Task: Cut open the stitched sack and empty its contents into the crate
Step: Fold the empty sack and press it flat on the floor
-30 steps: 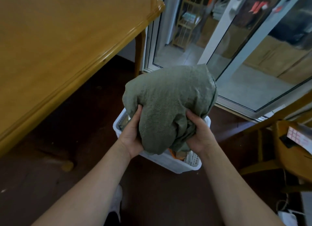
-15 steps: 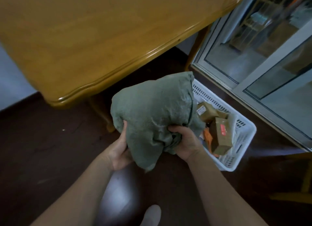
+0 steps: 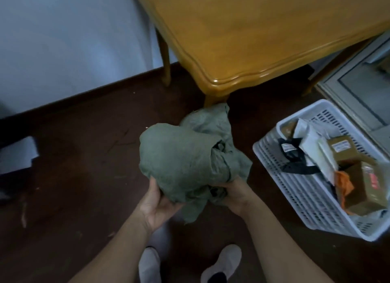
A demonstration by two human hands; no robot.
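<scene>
While crumpled, sack (image 3: 181, 156) beside crate (image 3: 274, 166)

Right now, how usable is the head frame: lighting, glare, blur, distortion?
Head view: dim, bluish light, and the dark floor swallows detail; a glare spot sits on the near corner of the table; the wide-angle lens bows the table edge and the foot of the wall; the sack, gripped by the left hand and right hand, looks soft; labels on the boxes in the crate are unreadable.
</scene>
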